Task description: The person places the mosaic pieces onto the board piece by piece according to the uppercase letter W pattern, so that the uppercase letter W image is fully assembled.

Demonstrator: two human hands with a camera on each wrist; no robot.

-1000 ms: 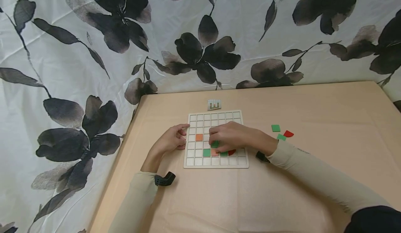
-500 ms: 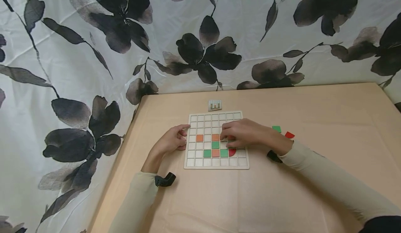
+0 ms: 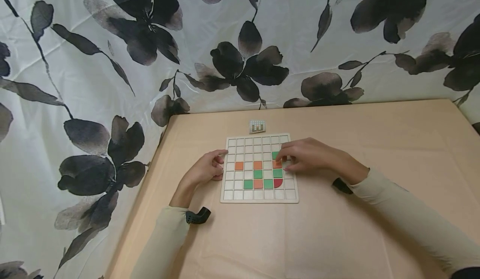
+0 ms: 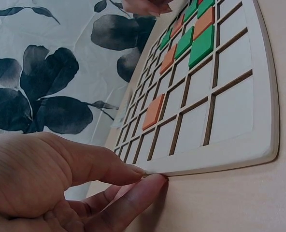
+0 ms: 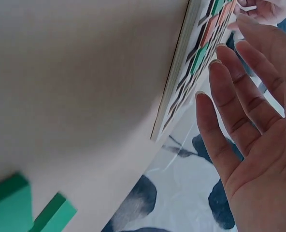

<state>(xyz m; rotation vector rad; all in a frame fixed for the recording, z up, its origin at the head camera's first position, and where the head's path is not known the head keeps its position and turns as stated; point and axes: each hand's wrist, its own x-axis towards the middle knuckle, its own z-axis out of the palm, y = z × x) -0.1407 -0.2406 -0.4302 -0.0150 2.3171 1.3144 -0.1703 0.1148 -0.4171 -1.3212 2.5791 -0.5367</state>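
Orange and likely light, stiff and easily nudged, the tile [image 3: 276, 165] below and right of frame centre wants a side grip from the right hand [image 3: 310, 154], its fingers apart, while the left hand [image 3: 205, 167] pinches the board [image 3: 238, 194].

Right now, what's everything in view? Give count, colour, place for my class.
table: 1, light wood, lower head view
board: 1, cream, on the table
green tiles: 5 visible, green, on the board
orange tiles: 4 visible, orange, on the board
red tile: 1, red, on the board
loose green pieces: 2 visible, green, off the board
card: 1, pale, beyond the board
floral cloth: 1, white and dark, behind the table
dark item: 1, black, head view's lower right
wrist devices: 2, black, one per wrist
sleeves: 2, beige, on forearms
left hand: 1, bare, touching the board's left edge
right hand: 1, bare, at the board's right side
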